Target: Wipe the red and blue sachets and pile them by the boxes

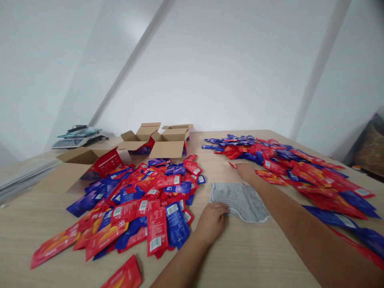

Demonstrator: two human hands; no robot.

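Note:
A grey knitted cloth point(240, 200) lies flat on the table between my hands. My left hand point(211, 223) rests at its near left edge, with the fingers lying over the border and the thumb apart from them. Beyond the cloth, my right hand point(245, 172) is closed on a small red packet point(232, 165), of which only the tip shows past the fingers. To the left of my left hand spreads a pile of red and blue sachets point(156, 188). Another heap of sachets point(312, 172) runs along the right side, partly behind my right forearm.
Open cardboard boxes point(169, 146) stand behind the left pile, and another open box point(87, 160) is tipped toward it. Flat devices with a cable point(78, 137) are stacked at the far left. One red-orange sachet point(124, 276) lies at the near edge. A white wall point(228, 72) closes the back.

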